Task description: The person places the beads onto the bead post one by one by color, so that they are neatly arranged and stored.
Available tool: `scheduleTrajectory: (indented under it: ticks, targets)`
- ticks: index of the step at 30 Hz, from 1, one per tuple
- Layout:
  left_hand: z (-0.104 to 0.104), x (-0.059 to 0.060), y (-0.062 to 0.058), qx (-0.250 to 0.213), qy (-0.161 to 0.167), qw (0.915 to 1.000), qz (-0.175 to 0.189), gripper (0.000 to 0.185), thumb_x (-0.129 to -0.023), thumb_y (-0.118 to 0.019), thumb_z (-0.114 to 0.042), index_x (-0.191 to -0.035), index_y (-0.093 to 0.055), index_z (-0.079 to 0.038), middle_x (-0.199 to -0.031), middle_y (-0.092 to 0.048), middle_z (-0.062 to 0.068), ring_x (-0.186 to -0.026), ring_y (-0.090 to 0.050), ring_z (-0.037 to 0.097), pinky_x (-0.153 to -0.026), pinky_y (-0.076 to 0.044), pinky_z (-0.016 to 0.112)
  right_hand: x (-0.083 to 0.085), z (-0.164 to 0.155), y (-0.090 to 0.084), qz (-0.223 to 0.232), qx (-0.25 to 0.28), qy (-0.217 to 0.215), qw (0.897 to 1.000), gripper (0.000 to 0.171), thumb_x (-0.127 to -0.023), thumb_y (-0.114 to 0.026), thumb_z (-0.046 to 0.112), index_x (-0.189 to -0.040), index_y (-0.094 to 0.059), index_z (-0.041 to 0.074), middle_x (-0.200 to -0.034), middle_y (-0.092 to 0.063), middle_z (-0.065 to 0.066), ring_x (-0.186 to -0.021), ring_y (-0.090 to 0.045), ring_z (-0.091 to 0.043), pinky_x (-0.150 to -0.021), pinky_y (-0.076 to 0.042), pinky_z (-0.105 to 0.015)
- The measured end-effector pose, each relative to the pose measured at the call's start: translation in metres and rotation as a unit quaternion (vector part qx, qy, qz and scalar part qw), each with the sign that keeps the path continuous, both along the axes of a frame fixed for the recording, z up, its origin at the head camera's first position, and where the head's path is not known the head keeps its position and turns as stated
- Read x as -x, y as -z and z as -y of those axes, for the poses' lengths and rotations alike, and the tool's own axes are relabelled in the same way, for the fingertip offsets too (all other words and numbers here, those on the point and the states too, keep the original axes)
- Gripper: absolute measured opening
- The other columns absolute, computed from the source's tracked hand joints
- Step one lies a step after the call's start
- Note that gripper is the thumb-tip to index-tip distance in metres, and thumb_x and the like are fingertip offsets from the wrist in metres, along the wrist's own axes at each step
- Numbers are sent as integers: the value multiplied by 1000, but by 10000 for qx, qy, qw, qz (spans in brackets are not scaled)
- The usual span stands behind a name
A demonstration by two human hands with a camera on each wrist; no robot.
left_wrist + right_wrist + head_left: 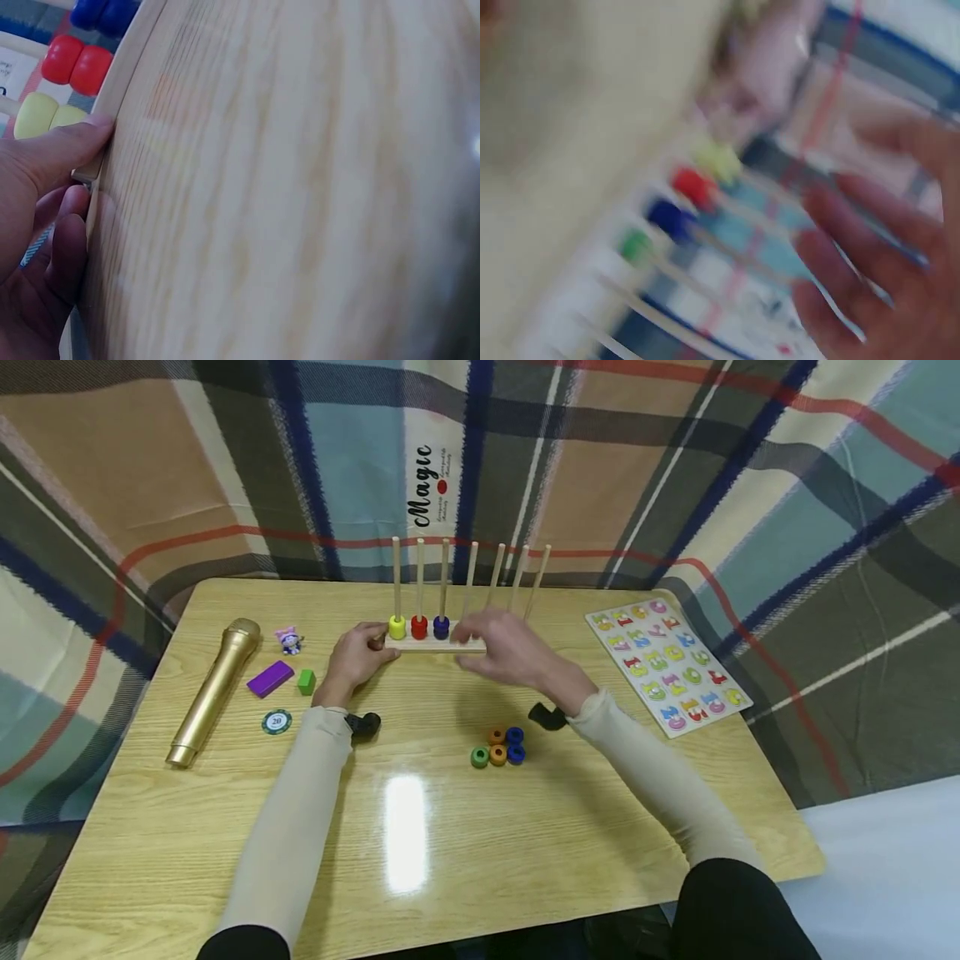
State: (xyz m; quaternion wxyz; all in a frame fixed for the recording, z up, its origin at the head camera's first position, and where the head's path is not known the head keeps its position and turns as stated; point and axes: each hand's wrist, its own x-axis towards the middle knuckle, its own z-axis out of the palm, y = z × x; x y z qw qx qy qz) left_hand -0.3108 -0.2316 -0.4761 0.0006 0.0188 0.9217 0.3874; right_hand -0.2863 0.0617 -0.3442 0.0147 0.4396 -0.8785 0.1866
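A wooden peg rack with a pale base (427,645) and several upright rods stands near the table's back edge. My left hand (356,658) holds the base's left end, the thumb (79,146) on its edge and the other fingers curled behind. Yellow beads (397,627), red beads (418,627) and dark blue beads (441,627) sit on the first three rods. A green bead (635,246) is on the fourth, hidden by my right hand in the head view. My right hand (510,647), fingers loosely bent and holding nothing, hovers in front of the right-hand rods.
Loose green (480,757), orange (497,756) and blue beads (516,754) lie mid-table. At left are a gold microphone (213,693), purple block (271,678), green cube (306,682), round chip (277,722) and small figurine (288,640). A sticker sheet (667,664) lies right.
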Motion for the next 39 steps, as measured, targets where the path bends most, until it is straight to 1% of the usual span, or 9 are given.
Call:
scheduleTrajectory:
  ticks: [3,6,9,13,16,20,25,30,39]
  targets:
    - [0,0,1,30,32,10000,12,63,-104,-74,-22,-159,-51,-3,-162,-49,20,-122,-63,38,-115,-44,57,-32,-11,34,453,-1074,-908,9890,34,-96,-79,30,-124,-78,9,-118,-76,-7,-112,-68,-26,-108,-52,-48]
    - [0,1,2,32,70,10000,-23,63,-104,-74,-22,-159,-51,-2,-161,-49,21,-123,-63,39,-115,-44,57,-54,-20,60,512,-1801,-1296,9737,37,-93,-81,38,-122,-78,16,-117,-74,-3,-114,-64,-24,-114,-45,-52]
    - [-1,1,2,15,84,9999,-104,62,-103,-74,-20,-158,-51,0,-160,-51,22,-123,-63,40,-115,-44,58,-64,-24,74,390,-1972,-1406,9695,27,-93,-82,35,-116,-79,20,-110,-72,1,-110,-63,-22,-118,-42,-52]
    - [-1,1,1,-17,65,9999,-119,62,-103,-75,-19,-157,-52,0,-159,-51,22,-123,-63,40,-115,-44,58,-61,-25,74,203,-1635,-1554,9740,17,-96,-79,25,-112,-79,19,-106,-72,1,-102,-64,-20,-118,-43,-51]
    - [-3,0,2,-14,78,10000,-33,63,-103,-75,-20,-158,-51,-1,-160,-50,22,-124,-63,39,-116,-44,57,-47,-25,59,313,-1033,-1306,9855,21,-98,-77,22,-117,-79,12,-111,-71,-3,-100,-66,-18,-106,-54,-44]
    - [-4,0,1,6,74,10000,-35,63,-104,-74,-21,-158,-51,-1,-160,-50,22,-123,-62,39,-117,-43,58,-12,-20,14,535,262,-247,9979,29,-100,-75,11,-127,-74,0,-120,-68,-13,-103,-69,-23,-92,-61,-35]
    - [-2,-2,-2,5,25,10000,-94,62,-103,-74,-19,-158,-51,0,-159,-50,23,-122,-62,41,-115,-43,59,42,-2,-38,105,1463,985,9843,31,-101,-69,2,-132,-68,-4,-123,-67,-18,-107,-68,-28,-96,-59,-35]
    - [-3,-4,0,-47,24,10000,-78,62,-103,-75,-19,-158,-51,0,-159,-51,23,-122,-63,40,-114,-45,57,70,12,-55,-179,1115,1509,9821,33,-105,-63,6,-136,-68,-2,-132,-68,-18,-110,-67,-26,-98,-57,-35]
    - [-3,-2,-1,-8,15,9999,-159,63,-103,-75,-20,-157,-52,0,-158,-52,24,-119,-63,40,-113,-45,58,79,21,-53,-161,348,1793,9830,38,-107,-61,11,-143,-66,1,-139,-69,-17,-122,-67,-30,-106,-54,-40]
